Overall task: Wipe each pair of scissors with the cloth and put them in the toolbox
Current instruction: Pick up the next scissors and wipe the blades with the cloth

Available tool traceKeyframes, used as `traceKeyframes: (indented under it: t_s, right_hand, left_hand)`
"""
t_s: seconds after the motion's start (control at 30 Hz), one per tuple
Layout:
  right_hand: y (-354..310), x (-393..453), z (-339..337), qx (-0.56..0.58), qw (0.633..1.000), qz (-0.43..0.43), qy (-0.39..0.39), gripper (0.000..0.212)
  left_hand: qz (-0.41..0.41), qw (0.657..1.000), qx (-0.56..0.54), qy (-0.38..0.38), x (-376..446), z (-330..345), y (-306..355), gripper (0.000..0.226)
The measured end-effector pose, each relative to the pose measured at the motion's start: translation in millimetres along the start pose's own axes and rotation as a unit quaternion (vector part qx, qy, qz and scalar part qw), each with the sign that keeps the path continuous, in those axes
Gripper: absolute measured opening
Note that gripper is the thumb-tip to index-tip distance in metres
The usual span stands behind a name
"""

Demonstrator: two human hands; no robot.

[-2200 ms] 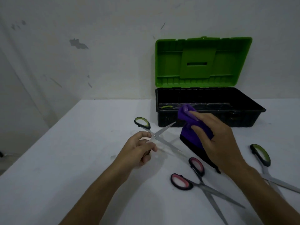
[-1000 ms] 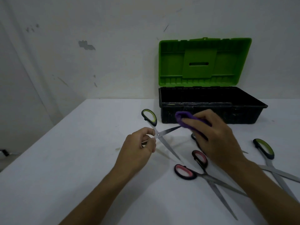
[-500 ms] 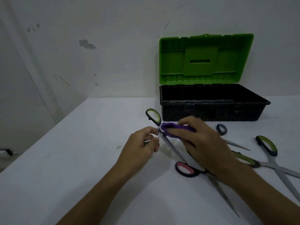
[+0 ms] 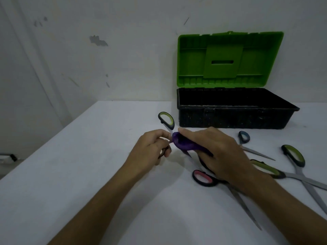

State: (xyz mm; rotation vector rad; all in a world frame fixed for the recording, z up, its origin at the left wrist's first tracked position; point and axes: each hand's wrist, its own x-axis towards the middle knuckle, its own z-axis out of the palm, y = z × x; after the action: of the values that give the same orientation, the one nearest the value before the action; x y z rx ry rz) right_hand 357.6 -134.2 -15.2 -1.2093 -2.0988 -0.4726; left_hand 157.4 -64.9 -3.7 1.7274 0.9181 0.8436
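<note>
My left hand [image 4: 152,149] grips the lower handle of a pair of green-handled scissors [image 4: 166,120], whose upper handle sticks up above my fingers. My right hand [image 4: 215,152] holds a purple cloth [image 4: 182,144] wrapped round the blades, right against the pivot; only a short blade tip shows below the cloth. The toolbox [image 4: 235,119] stands behind, its black tray open and its green lid [image 4: 228,59] upright.
On the white table [image 4: 79,174] to the right lie pink-handled scissors [image 4: 203,178], partly under my right wrist, a blue-handled pair [image 4: 245,137] and a green-handled pair [image 4: 294,157]. The table's left edge drops off beside a wall.
My right hand has slid the cloth leftward along the blades, from near the tips to the pivot. My left hand kept its hold on the handle.
</note>
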Motion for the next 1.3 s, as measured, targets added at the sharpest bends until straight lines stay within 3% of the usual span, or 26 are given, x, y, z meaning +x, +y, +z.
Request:
traceKeyframes:
  t_s: [0.23, 0.33, 0.43, 0.57, 0.67, 0.77, 0.9, 1.03, 1.13, 1.2, 1.3]
  right_hand:
    - [6.3, 2.3, -9.3, 0.003, 0.998, -0.052, -0.031, 0.034]
    - [4.1, 4.7, -7.6, -0.015, 0.999, -0.049, 0.001, 0.034]
    - [2.6, 4.2, 2.9, -0.013, 0.998, -0.044, -0.03, 0.035]
    - [12.7, -3.6, 5.1, -0.008, 0.993, -0.059, -0.098, 0.038]
    - [10.9, -2.0, 0.5, -0.003, 0.996, -0.058, -0.061, 0.033]
    - [3.4, 10.1, 0.0, -0.028, 0.999, -0.036, 0.004, 0.033]
    - [-0.5, 9.3, 3.9, -0.042, 0.998, -0.029, -0.032, 0.036]
    - [13.7, -3.7, -6.0, -0.029, 0.993, -0.058, -0.095, 0.047]
    - [13.7, -4.9, -10.0, -0.026, 0.997, -0.047, -0.057, 0.046]
    - [4.0, 2.6, -4.9, -0.034, 0.999, -0.041, -0.005, 0.046]
    - [-5.8, 10.4, 8.2, -0.044, 0.999, -0.026, 0.0, 0.057]
  left_hand:
    - [0.06, 0.99, 0.099, 0.08, 9.0, -24.7, -3.5, 0.018]
    - [0.057, 0.988, 0.14, 0.019, 5.3, -18.5, -3.2, 0.019]
    - [0.062, 0.989, 0.134, -0.022, 3.7, -12.6, -1.1, 0.019]
    - [0.063, 0.985, 0.153, 0.053, 10.1, -28.5, -1.3, 0.018]
    - [0.063, 0.981, 0.168, 0.075, 12.7, -34.9, -2.7, 0.017]
    - [0.075, 0.979, 0.187, 0.008, 8.8, -23.3, 1.7, 0.019]
    - [0.08, 0.987, 0.133, -0.047, 3.1, -18.7, 5.7, 0.021]
    - [0.089, 0.985, 0.149, 0.016, 2.5, -25.5, 4.1, 0.021]
    - [0.105, 0.977, 0.17, 0.076, 3.2, -28.0, 5.0, 0.019]
    - [0.107, 0.971, 0.202, 0.063, 1.4, -22.9, 7.0, 0.019]
    - [0.106, 0.979, 0.172, 0.03, -1.0, -13.5, 8.9, 0.019]
